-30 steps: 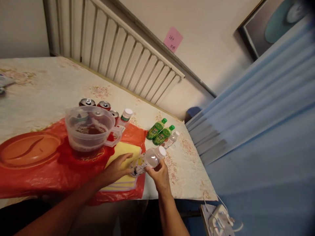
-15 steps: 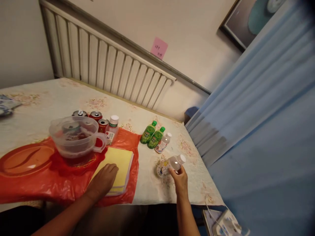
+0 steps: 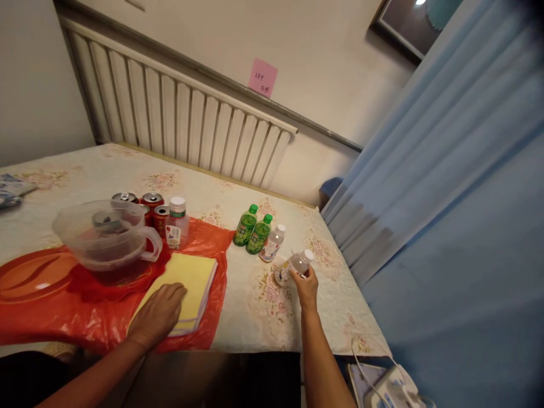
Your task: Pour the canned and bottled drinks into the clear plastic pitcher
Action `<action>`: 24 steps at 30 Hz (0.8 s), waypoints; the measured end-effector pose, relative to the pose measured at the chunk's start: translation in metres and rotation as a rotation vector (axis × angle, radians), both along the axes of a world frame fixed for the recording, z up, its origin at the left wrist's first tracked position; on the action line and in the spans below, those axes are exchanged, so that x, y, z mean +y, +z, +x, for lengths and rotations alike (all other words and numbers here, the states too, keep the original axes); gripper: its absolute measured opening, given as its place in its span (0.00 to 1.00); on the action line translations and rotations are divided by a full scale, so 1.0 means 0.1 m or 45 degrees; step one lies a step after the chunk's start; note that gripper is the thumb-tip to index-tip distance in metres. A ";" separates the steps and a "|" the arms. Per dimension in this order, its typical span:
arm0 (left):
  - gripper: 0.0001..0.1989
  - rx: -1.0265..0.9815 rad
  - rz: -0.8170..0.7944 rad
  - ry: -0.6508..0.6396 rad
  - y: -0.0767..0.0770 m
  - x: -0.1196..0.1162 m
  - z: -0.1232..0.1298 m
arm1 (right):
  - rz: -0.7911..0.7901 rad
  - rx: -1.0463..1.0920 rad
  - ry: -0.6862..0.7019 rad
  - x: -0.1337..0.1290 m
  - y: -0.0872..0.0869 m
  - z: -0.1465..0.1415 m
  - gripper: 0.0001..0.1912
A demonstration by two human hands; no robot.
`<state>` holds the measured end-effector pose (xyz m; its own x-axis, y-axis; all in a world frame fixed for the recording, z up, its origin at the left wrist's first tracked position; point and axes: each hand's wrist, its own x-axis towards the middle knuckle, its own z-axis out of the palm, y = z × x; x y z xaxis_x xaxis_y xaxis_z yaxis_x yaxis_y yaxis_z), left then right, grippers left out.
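My right hand (image 3: 306, 286) grips a clear plastic bottle (image 3: 294, 268) with a white cap and a printed label. The bottle tilts to the right, at the end of a row on the tablecloth. Beside it stand a similar white-capped bottle (image 3: 272, 243) and two green drink bottles (image 3: 259, 234) (image 3: 245, 225). My left hand (image 3: 159, 310) lies on a yellow-covered pad of paper (image 3: 193, 283), fingers resting along its top. Under the pad spreads a red plastic bag (image 3: 199, 242). Whether the held bottle's base touches the cloth, I cannot tell.
A translucent measuring jug (image 3: 102, 241) sits on the red bag at the left. Behind it are several red cans (image 3: 152, 199) and another white-capped bottle (image 3: 177, 224). A radiator (image 3: 182, 107) lines the wall; a blue curtain (image 3: 425, 187) hangs at the right.
My right hand has carried the bottle farther back on the table, closer to the other bottles. My left hand stays on the yellow pad. The view has shifted slightly.
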<state>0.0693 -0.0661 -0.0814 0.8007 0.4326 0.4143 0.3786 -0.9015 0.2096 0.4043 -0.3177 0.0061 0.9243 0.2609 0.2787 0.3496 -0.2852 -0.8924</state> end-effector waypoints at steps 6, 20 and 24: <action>0.16 0.056 0.066 0.009 -0.01 0.00 -0.01 | -0.008 -0.003 -0.007 0.22 -0.06 0.23 0.32; 0.15 0.015 0.183 0.005 -0.04 0.01 -0.02 | -0.021 -0.116 0.011 0.53 -0.28 0.59 0.33; 0.15 0.021 0.179 -0.006 -0.08 0.03 -0.02 | 0.028 -0.048 0.039 0.56 -0.36 0.63 0.33</action>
<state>0.0677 -0.0633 -0.0891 0.8097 0.3676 0.4574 0.3767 -0.9233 0.0751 0.4675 -0.2621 -0.0296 0.9047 0.2824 0.3190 0.3912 -0.2544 -0.8844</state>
